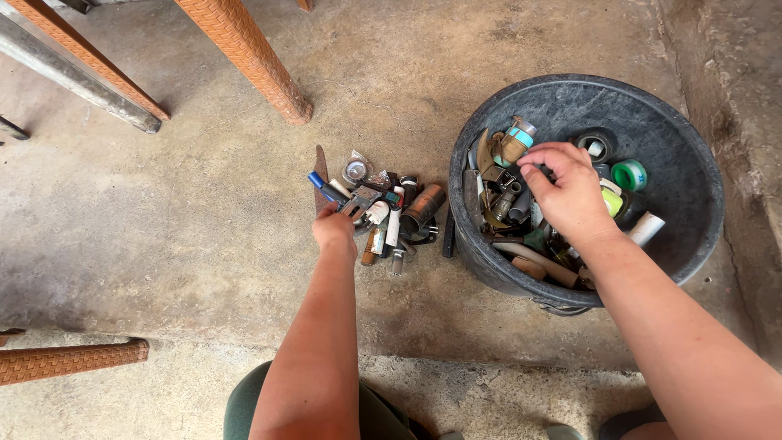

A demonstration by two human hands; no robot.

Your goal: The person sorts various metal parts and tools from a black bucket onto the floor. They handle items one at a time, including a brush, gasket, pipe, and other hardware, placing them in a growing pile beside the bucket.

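Both hands are down among old hardware, one at a pile on the floor and one in a black tub.

The left hand [335,226] reaches into the small heap of fittings [387,213] lying on the concrete floor [163,228]; its fingers are hidden at the heap's near edge, by a blue-handled tool [323,188], so I cannot tell whether it grips anything. The right hand [570,191] sits inside the round black tub [692,179], just right of the heap, fingers curled narrow with the tips pinched at a piece I cannot make out among brass fittings [513,143], tape rolls [629,174] and short pipe bits. Woven brown chair legs [244,53] stand beyond the heap, another [73,360] lies near left.
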